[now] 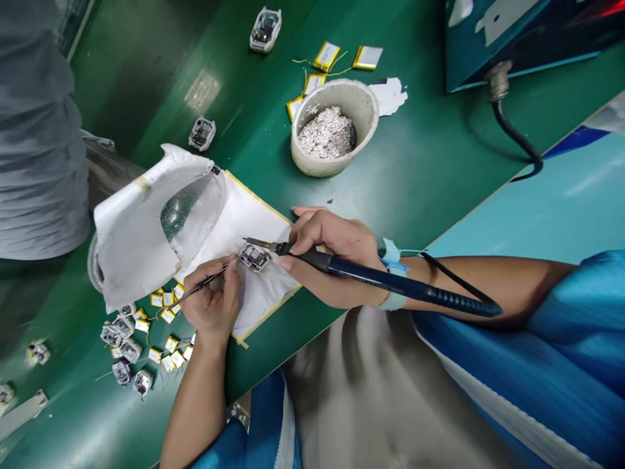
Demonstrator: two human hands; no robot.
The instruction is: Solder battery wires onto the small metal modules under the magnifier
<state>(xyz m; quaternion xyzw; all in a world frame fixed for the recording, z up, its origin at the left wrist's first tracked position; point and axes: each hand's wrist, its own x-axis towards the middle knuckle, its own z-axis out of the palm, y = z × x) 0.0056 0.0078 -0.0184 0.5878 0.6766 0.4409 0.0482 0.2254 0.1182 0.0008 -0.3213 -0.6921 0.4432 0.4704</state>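
On the white sheet [247,205] by the near edge of the table [405,169]: 1 circuit-board module [254,258], long axis running roughly from the left hand [213,303] toward the right hand [336,251]. The left, nearer, has its grip clamped on tweezers [206,283] reaching the module's left end; the right grip is closed around a soldering iron [364,275], its tip just beside the module's far edge.
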